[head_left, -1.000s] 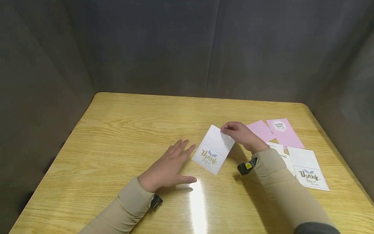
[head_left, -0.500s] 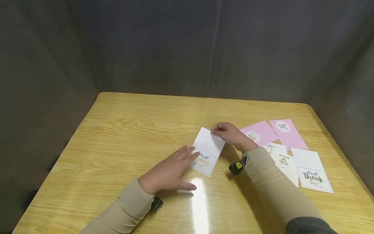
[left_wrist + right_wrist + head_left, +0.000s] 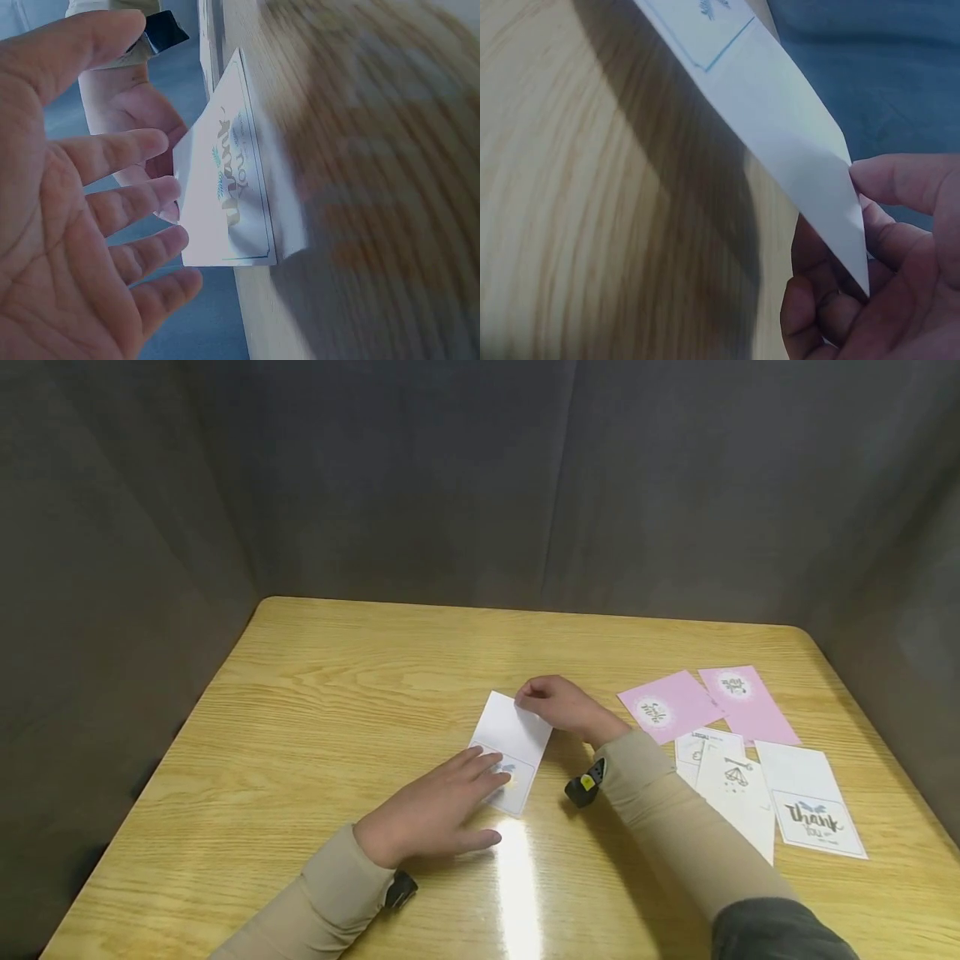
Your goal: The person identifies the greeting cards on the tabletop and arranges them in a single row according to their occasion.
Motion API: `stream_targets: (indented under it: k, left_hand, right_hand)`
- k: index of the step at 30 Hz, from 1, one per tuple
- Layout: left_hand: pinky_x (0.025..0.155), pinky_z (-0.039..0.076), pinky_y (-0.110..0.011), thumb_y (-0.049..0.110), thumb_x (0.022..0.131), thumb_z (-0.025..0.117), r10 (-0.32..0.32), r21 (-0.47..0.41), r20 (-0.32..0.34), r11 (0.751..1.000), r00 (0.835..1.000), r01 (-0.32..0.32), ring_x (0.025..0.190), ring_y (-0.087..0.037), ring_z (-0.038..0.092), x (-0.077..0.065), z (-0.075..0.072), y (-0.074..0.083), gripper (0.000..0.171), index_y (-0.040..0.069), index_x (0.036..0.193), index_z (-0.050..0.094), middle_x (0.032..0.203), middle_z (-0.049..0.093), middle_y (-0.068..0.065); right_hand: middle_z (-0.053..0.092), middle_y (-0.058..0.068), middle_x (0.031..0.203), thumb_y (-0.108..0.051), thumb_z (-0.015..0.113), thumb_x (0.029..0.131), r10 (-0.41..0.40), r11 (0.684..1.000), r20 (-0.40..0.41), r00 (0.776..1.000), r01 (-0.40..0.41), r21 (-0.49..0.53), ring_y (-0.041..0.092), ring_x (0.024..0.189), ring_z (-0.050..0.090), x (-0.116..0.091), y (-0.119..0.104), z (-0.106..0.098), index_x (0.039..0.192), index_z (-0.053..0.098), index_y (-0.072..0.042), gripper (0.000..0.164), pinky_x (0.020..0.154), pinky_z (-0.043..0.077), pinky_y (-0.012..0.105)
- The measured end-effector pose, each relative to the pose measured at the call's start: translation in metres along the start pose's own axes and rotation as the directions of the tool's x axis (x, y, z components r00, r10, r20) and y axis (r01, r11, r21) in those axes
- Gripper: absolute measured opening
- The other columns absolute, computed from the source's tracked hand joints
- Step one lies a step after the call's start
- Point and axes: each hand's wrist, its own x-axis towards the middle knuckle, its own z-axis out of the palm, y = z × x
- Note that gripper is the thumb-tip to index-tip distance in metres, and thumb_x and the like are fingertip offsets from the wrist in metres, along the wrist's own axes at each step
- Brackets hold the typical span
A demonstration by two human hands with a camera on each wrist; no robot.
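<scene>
A white "Thank You" card (image 3: 510, 727) with a blue bow print is pinched at its far right corner by my right hand (image 3: 564, 703). In the right wrist view the card (image 3: 772, 112) slants up from the table, its corner between thumb and curled fingers. My left hand (image 3: 438, 806) is spread over the card's printed near end, partly covering the lettering in the head view. In the left wrist view my left fingers (image 3: 124, 202) are extended beside the card (image 3: 217, 195), the thumb held apart.
To the right on the wooden table (image 3: 337, 693) lie two pink cards (image 3: 671, 706), another white "Thank You" card (image 3: 810, 802), and overlapping white cards (image 3: 738, 785) with line drawings. A dark curtain (image 3: 405, 485) hangs behind the table.
My right hand has carried the card leftward, so its printed end now lies under my left fingers. My left hand has stayed nearly in place. The pink and white cards at right are more uncovered.
</scene>
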Motion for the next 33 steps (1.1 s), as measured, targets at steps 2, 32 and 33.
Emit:
stream_targets:
  k: [2,32,33]
  left_hand:
    - [0.124,0.023,-0.045,0.039,0.095,0.073,-0.001,0.007,0.013,1.0,1.0,0.001,0.15,-0.041,0.031,-0.001,-0.001,0.0,0.065,0.003,0.146,0.054,0.159,0.041,-0.02]
    - [0.12,0.033,-0.044,0.035,0.092,0.075,-0.011,0.061,0.044,0.998,0.999,0.008,0.142,-0.035,0.043,-0.019,-0.005,0.002,0.056,0.002,0.136,0.063,0.149,0.052,-0.02]
    - [0.119,0.033,-0.044,0.035,0.092,0.076,-0.014,0.057,0.041,0.998,0.999,0.012,0.142,-0.035,0.043,-0.02,-0.006,0.001,0.056,0.002,0.136,0.062,0.148,0.052,-0.02]
  right_hand:
    - [0.067,0.013,0.11,-0.016,0.057,0.105,0.0,1.0,0.002,1.0,0.0,-0.015,0.022,0.092,0.055,0.003,-0.002,0.003,0.109,0.07,0.001,0.022,0.077,0.047,0.03]
    - [0.07,0.01,0.115,-0.018,0.054,0.105,-0.103,0.97,0.122,0.987,0.127,-0.207,0.022,0.099,0.06,0.043,-0.046,0.063,0.108,0.071,-0.005,0.022,0.087,0.052,0.035]
    - [0.069,0.01,0.115,-0.019,0.054,0.105,-0.098,0.969,0.122,0.988,0.123,-0.213,0.022,0.098,0.06,0.044,-0.048,0.065,0.108,0.071,-0.005,0.022,0.086,0.052,0.035]
